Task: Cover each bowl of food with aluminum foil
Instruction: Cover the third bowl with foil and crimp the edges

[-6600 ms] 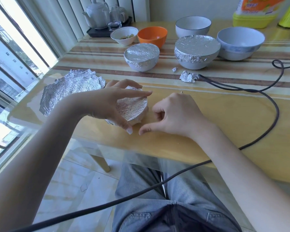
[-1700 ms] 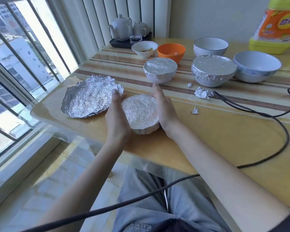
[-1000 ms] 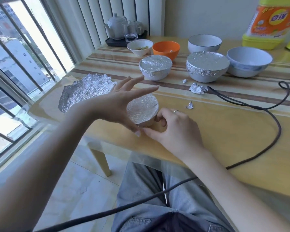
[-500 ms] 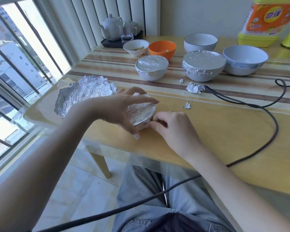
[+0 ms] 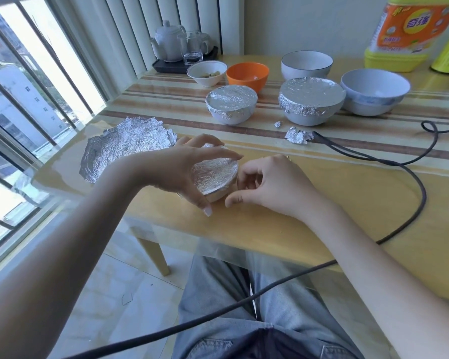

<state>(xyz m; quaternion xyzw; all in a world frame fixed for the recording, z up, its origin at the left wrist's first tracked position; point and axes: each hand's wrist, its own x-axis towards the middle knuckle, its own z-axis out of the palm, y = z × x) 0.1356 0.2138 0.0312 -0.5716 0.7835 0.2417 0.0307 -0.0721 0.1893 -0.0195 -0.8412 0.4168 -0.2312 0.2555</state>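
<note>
A small bowl with foil over its top (image 5: 214, 174) sits near the table's front edge. My left hand (image 5: 184, 168) spans it from the left, thumb at the near rim and fingers over the top. My right hand (image 5: 266, 183) pinches at the bowl's right rim, fingers curled. Two more foil-covered bowls (image 5: 231, 103) (image 5: 310, 102) stand farther back. Behind them are uncovered bowls: a small white one with food (image 5: 206, 72), an orange one (image 5: 246, 75), a white dark-rimmed one (image 5: 306, 64) and a pale grey one (image 5: 373, 90).
A crumpled foil sheet (image 5: 125, 146) lies left of my hands. Foil scraps (image 5: 297, 136) and a black cable (image 5: 399, 164) lie to the right. A teapot tray (image 5: 179, 47) and a yellow bottle (image 5: 407, 32) stand at the back. The table edge (image 5: 244, 242) is close.
My right hand has shifted slightly along the bowl's right rim and its fingers are more curled. My left hand stays clamped over the bowl. The camera has tilted a little.
</note>
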